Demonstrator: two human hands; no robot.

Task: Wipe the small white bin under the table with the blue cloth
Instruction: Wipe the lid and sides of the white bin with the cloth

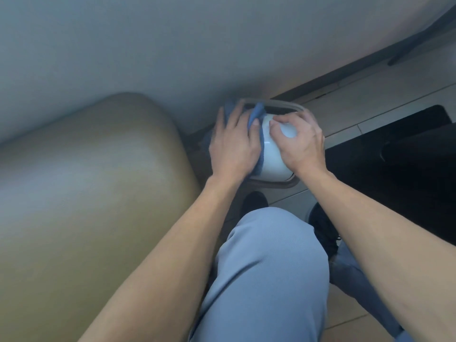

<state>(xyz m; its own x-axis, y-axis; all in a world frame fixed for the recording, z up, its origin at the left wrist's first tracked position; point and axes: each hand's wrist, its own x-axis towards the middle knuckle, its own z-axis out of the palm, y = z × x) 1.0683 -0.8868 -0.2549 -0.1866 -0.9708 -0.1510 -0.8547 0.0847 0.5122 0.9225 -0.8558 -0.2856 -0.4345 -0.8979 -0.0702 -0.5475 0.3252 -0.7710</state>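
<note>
Tiled floor beneath a pale table underside. Left hand (233, 144) presses the blue cloth (255, 117) flat-fingered against the small white bin (274, 159); right hand (299, 141) curls over its rounded top, steadying it. The bin stands upright on the floor beside a tan seat (86, 181), long axis vertical, rim opening away. Judged best: firm overlapping strokes around the wall while bracing.

Most of the blue cloth (255, 114) lay hidden under the left hand (234, 144). The desk (172, 45) covered the far rim of the white bin (274, 161), and the right hand (302, 144) hid its right side. The whole view was blurred.
</note>
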